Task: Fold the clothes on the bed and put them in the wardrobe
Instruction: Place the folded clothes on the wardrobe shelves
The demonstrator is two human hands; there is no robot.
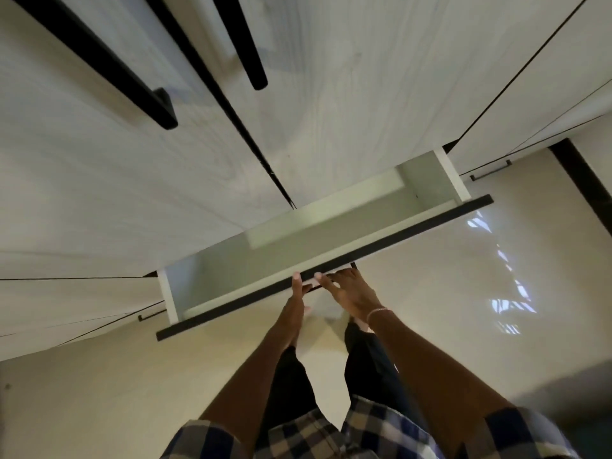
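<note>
On my feed the left hand (298,294) and right hand (346,293) sit close together on the outer face of the drawer (453,173). Their fingertips (296,277) reach up onto the black strip (414,230) along its top edge. The picture is blurred there, so I cannot tell whether either hand is hooked over the strip or only pressing flat against it. The strip seems to serve as the pull, which would explain why both hands meet at its middle: a wide drawer runs straighter when worked from the centre. The right wrist wears a thin bracelet (377,312).

The drawer stands well out from the wardrobe (331,111), below pale doors with long black handles (245,44). I judge it is being readied to take folded things or shut after use. The clothes are nowhere in view, and neither hand carries any.

I can read no brand, label or writing on any surface.
</note>
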